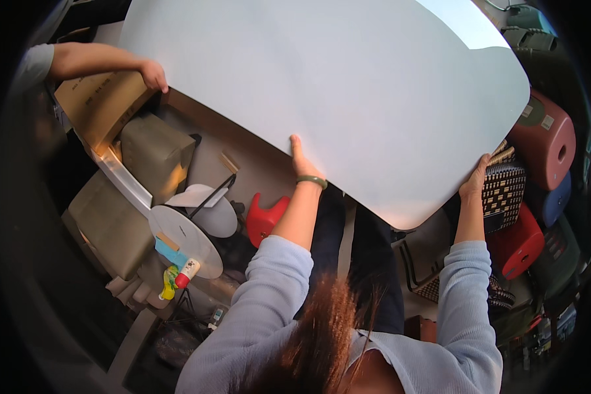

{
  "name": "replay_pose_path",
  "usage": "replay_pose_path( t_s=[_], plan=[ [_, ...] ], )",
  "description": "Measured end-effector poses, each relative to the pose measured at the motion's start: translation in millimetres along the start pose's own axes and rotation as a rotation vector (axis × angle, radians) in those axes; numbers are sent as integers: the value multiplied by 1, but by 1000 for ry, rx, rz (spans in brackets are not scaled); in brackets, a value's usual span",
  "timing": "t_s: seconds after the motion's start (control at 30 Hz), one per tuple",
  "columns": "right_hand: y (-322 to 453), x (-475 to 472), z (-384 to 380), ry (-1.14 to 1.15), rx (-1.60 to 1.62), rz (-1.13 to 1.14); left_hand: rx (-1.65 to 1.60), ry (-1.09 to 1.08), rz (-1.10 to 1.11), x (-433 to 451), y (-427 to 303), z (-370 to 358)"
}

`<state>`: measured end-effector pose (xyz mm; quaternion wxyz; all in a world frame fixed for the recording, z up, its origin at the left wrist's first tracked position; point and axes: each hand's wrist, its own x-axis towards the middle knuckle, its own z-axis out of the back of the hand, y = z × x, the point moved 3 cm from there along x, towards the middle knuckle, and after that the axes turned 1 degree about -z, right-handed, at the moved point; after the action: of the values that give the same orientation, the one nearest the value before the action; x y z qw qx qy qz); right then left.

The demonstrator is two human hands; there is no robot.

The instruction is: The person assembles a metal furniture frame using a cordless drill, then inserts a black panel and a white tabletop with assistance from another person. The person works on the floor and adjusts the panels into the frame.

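Note:
A large white tabletop panel (344,93) with rounded corners spans the upper middle of the view. My left hand (303,160), with a green bangle at the wrist, grips its near long edge, thumb on top and fingers hidden beneath. Around the right-hand short edge my right hand (474,178) is closed, its fingers mostly out of sight under the panel. At the upper left another person's hand (153,76) touches the same long edge. What lies under the panel is hidden.
Left stand a cardboard box (101,106), olive padded seats (111,221) and a small round table (197,248) bearing a red-capped bottle (187,273). A red plastic stool (263,216) is near my legs. On the right are a pink stool (546,138), a woven basket (505,192) and another red stool (519,244).

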<state>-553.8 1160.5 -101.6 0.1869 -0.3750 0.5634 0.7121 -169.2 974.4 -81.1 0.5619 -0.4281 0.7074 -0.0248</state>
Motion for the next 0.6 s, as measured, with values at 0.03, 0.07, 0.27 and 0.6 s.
replay_pose_path(
  t_s=[0.03, 0.07, 0.27, 0.6],
  plan=[
    [-2, -3, 0, 7, 3, 26, 28, -80, -15, -3, 1, -1],
    [-3, -3, -1, -14, -21, 8, 33, -189, -61, -4, 1, -3],
    [1, 10, -3, -185, -132, 64, 120, -385, -67, -11, -6, -9],
    [18, -12, -18, -596, -967, 158, 255, -437, -93, -8, -6, 4]
  ],
)
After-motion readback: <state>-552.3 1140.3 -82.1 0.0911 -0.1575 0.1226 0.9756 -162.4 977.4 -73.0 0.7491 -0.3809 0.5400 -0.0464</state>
